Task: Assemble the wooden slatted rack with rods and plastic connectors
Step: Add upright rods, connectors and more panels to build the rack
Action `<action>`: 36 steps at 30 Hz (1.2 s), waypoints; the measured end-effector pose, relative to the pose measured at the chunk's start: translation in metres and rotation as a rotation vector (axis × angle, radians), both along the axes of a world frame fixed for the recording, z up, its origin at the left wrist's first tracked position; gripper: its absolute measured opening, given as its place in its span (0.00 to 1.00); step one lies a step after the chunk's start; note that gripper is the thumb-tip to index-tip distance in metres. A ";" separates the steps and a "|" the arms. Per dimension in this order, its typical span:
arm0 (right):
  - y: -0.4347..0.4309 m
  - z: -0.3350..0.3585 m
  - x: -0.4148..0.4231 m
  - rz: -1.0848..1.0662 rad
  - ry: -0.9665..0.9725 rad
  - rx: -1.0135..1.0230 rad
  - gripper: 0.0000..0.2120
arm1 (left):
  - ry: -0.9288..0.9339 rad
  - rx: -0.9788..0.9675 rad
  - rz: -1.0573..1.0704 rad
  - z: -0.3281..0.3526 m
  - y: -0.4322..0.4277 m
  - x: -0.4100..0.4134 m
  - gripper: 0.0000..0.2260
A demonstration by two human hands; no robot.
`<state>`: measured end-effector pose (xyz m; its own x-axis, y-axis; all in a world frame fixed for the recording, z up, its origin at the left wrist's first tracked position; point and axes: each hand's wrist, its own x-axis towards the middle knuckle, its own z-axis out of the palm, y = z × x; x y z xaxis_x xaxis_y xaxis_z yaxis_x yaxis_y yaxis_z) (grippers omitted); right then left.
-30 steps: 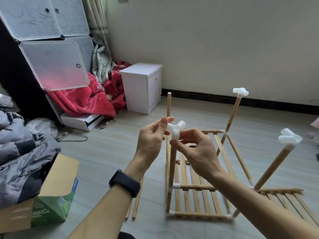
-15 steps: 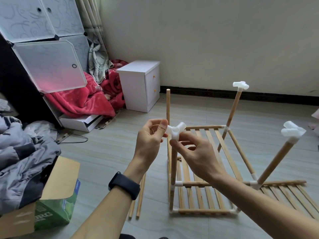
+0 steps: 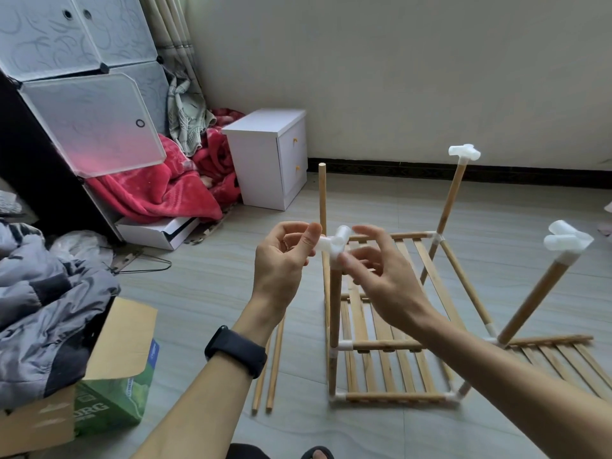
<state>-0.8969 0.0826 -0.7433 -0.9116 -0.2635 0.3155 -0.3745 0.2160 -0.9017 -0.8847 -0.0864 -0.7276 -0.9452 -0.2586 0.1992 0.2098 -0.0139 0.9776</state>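
Right, connector (image 3: 335, 244) sits atop the near-left rod (image 3: 335, 303) of the rack (image 3: 394, 397), which stands on the floor in front of the person; left hand (image 3: 283, 263) pinches its left-pointing socket between thumb and curled fingers; right hand (image 3: 377, 273) is motion-blurred just beside it, fingers spread and loose, gripping nothing I can make out; whether its thumb touches the collar is unclear. Step in hand, as I read it: seat and orient this connector. To do it well: brace the rod below the collar with the right hand; push straight down along the rod axis, no side load, since the frame looks light and the lower joints could rack; twist until one open socket faces the bare rod (image 3: 322, 193) behind and the other points right; match the two capped rods (image 3: 450, 200). Spare rods (image 3: 269, 369) lie on the floor left of the rack; loose panel (image 3: 559, 356) lies to the right.
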 end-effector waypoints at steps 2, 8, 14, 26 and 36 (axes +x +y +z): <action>0.004 0.007 -0.004 0.048 -0.095 -0.066 0.24 | 0.007 -0.022 0.027 -0.001 0.002 -0.001 0.13; 0.005 0.010 -0.001 0.043 -0.077 -0.167 0.12 | 0.001 0.007 0.105 -0.003 0.009 -0.005 0.07; 0.005 0.005 0.007 -0.003 0.010 -0.202 0.11 | -0.033 0.003 0.083 -0.006 0.018 -0.015 0.07; 0.024 0.015 0.003 0.002 -0.122 -0.148 0.06 | -0.038 -0.052 -0.008 -0.006 0.024 -0.012 0.11; 0.113 0.022 0.001 -0.055 -0.419 -0.467 0.03 | 0.072 -0.374 -0.201 -0.003 0.086 -0.013 0.09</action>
